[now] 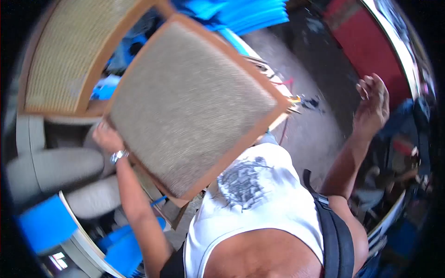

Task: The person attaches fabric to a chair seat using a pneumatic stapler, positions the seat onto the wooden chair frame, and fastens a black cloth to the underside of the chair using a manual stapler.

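A wooden chair fills the middle and upper left of the head view. Its seat (194,102) has grey-beige fabric inside a brown wooden frame, tilted towards me. A backrest (69,55) with a yellowish ribbed or woven panel adjoins it at the upper left. My left hand (108,137), with a metal watch on the wrist, is closed on the edge of the chair near the seat's left corner. My right hand (372,105) is raised well away on the right, its fingers loosely bent and apart, holding nothing.
Grey cushions (69,169) lie at the left, with blue sheets (48,222) below them. More blue material (245,16) is stacked at the top. A red panel (366,46) stands at the upper right. Grey floor (301,120) shows between, and mixed clutter lies far right.
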`<state>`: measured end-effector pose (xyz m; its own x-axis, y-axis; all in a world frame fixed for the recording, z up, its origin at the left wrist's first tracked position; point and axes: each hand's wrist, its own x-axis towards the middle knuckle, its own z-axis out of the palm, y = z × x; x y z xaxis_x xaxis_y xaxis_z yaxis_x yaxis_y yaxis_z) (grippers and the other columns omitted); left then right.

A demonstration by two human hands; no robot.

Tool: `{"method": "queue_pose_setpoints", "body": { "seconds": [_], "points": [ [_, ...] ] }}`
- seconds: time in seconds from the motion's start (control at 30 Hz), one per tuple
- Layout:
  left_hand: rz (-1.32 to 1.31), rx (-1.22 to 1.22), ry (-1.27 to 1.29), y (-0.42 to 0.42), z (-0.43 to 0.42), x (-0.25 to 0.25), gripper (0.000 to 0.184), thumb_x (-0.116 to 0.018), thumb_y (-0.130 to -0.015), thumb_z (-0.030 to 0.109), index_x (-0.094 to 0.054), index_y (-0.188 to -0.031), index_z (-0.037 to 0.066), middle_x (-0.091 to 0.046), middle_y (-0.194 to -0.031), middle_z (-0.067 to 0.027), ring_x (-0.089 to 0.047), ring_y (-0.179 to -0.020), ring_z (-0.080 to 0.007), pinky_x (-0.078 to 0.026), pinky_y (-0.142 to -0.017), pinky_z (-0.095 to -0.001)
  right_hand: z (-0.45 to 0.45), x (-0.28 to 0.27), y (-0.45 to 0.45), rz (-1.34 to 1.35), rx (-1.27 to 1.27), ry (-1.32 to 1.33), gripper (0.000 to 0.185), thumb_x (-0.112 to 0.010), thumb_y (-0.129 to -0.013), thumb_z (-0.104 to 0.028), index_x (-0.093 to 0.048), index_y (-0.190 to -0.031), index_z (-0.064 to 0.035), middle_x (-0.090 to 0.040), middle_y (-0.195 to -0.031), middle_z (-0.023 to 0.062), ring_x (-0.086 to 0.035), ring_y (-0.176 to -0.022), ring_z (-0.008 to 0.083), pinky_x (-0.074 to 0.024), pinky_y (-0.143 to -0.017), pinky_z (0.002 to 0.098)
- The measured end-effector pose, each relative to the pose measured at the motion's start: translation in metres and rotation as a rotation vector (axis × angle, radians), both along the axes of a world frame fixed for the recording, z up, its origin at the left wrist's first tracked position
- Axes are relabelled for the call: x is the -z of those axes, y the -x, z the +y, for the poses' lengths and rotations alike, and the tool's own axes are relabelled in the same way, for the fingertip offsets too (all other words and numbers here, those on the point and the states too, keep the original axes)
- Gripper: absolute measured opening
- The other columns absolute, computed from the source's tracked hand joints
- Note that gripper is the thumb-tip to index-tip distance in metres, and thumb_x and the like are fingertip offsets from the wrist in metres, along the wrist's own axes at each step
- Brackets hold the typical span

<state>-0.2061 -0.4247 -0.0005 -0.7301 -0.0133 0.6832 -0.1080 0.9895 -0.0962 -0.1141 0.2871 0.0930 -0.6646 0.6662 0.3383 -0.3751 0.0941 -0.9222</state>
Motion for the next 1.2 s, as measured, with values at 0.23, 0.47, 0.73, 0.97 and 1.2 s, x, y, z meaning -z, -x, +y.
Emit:
{"method": "queue_pose_setpoints", "body": {
  "seconds": [0.23,0.47,0.73,0.97,1.2],
  "points": [
    [-0.146,-0.216,-0.232,-0.018,0.016,-0.01,0.027,-0.06,-0.085,0.002,-0.062,-0.111,-0.002,-0.065,-0.109,-0.0186,-0.064,-0.099,-0.032,-0.053,-0.084,-0.0395,0.079,0.205,-0.002,-0.695,-0.056,0.125,0.024,-0.061,-0.097,-0.024,-0.067,-0.107,-0.0033,-0.067,-0.086,0.0029,-0.06,-0.075,0.0097,-0.0502,-0.069,0.0253],
    [-0.083,-0.235,-0.504,-0.03,0.022,-0.017,0.026,-0.049,-0.091,-0.001,-0.061,-0.114,-0.002,-0.067,-0.112,-0.0145,-0.066,-0.101,-0.0233,-0.052,-0.089,-0.033,0.04,0.347,-0.026,-1.317,-0.626,-0.352,0.036,-0.058,-0.092,-0.032,-0.066,-0.115,-0.0048,-0.07,-0.102,0.0194,-0.068,-0.095,0.0344,-0.05,-0.084,0.0422],
    [-0.181,-0.251,-0.422,-0.007,0.137,-0.025,0.035,-0.041,-0.097,0.012,-0.056,-0.125,-0.004,-0.063,-0.119,-0.0223,-0.063,-0.104,-0.033,-0.048,-0.092,-0.0392,0.025,0.4,0.077,-1.427,-0.513,-0.405,0.038,-0.052,-0.093,-0.036,-0.069,-0.104,-0.0039,-0.068,-0.098,0.025,-0.065,-0.098,0.0418,-0.0498,-0.087,0.0483],
    [-0.151,-0.409,-0.323,-0.018,0.12,-0.015,0.038,-0.043,-0.095,0.018,-0.058,-0.121,-0.006,-0.063,-0.115,-0.0257,-0.062,-0.104,-0.0364,-0.047,-0.093,-0.0406,0.008,0.479,0.196,-1.565,-0.443,-0.02,0.066,-0.047,-0.096,-0.051,-0.065,-0.091,0.0125,-0.069,-0.079,0.0202,-0.072,-0.075,0.0319,-0.0557,-0.069,0.044],
    [-0.209,-0.384,-0.158,-0.029,0.111,-0.013,0.026,-0.049,-0.097,0.016,-0.065,-0.114,0.002,-0.067,-0.114,-0.0171,-0.062,-0.109,-0.0307,-0.046,-0.096,-0.0385,-0.012,0.51,0.212,-1.218,-0.739,-0.809,0.05,-0.06,-0.087,-0.044,-0.068,-0.105,0.0022,-0.07,-0.099,0.0233,-0.069,-0.09,0.034,-0.0516,-0.077,0.0446]
  ]
}}
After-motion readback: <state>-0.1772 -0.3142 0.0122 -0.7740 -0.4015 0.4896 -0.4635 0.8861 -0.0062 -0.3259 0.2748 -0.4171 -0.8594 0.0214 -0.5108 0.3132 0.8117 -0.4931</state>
